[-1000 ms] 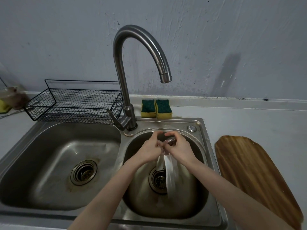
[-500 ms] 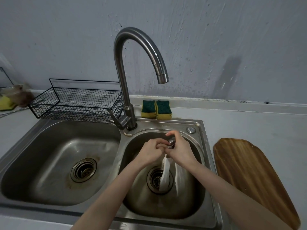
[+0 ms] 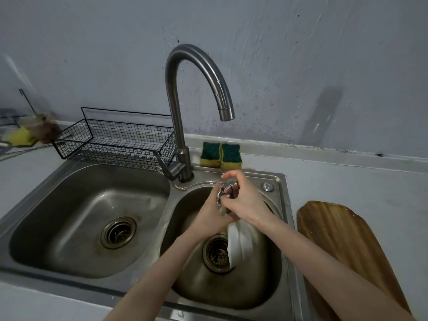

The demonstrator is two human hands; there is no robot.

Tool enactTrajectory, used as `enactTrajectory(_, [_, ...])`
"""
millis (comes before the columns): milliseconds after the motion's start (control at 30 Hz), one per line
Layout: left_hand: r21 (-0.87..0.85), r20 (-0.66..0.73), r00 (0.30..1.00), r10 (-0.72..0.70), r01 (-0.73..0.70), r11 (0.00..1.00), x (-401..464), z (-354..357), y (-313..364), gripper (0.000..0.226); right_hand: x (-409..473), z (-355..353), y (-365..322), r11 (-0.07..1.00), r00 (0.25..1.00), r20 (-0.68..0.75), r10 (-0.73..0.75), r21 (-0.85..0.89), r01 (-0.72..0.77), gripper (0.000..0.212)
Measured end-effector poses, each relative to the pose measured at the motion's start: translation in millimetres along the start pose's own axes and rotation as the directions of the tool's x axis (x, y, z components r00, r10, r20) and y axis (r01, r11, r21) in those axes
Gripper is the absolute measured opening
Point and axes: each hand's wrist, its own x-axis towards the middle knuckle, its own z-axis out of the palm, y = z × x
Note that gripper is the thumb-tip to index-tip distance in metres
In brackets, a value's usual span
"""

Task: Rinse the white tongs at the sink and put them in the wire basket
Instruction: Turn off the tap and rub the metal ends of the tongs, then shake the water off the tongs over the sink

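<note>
The white tongs (image 3: 238, 244) hang tips-down inside the right sink bowl (image 3: 266, 288), over its drain. Their metal hinge end sits at the top, between both hands. My right hand (image 3: 245, 202) grips that hinge end from the right. My left hand (image 3: 212, 213) is closed around the upper part of the tongs from the left. The steel tap (image 3: 183, 107) arches above, its spout above and just behind the hands; I see no stream of water. The black wire basket (image 3: 115, 140) stands empty on the counter behind the left bowl.
The left sink bowl (image 3: 76, 218) holds nothing. Two green-and-yellow sponges (image 3: 220, 155) lean behind the right bowl. A wooden cutting board (image 3: 347, 251) lies on the counter to the right. At the far left are a yellow sponge (image 3: 19, 137) and other clutter.
Both hands have shifted slightly on the tongs' hinge end, and the white arms have swung a little to the right over the drain. The camera has moved closer and tilted.
</note>
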Motion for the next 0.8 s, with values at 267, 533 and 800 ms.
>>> enactTrajectory(267, [-0.158,-0.092,0.994,0.053,-0.067,0.985,-2,-14,-19,0.048,8,17,-13,0.987,0.996,0.09,0.014,0.158,-0.028,0.042])
enactTrajectory(533, [-0.403,0.013,1.0,0.008,-0.002,0.915,-5,-53,-38,0.025,25,47,-33,0.988,0.999,0.037,0.019,0.151,-0.024,0.036])
enactTrajectory(800, [-0.758,0.06,0.985,-0.163,0.151,0.634,-3,-122,-71,0.046,34,94,-41,0.971,0.952,0.243,0.187,0.1,-0.217,0.059])
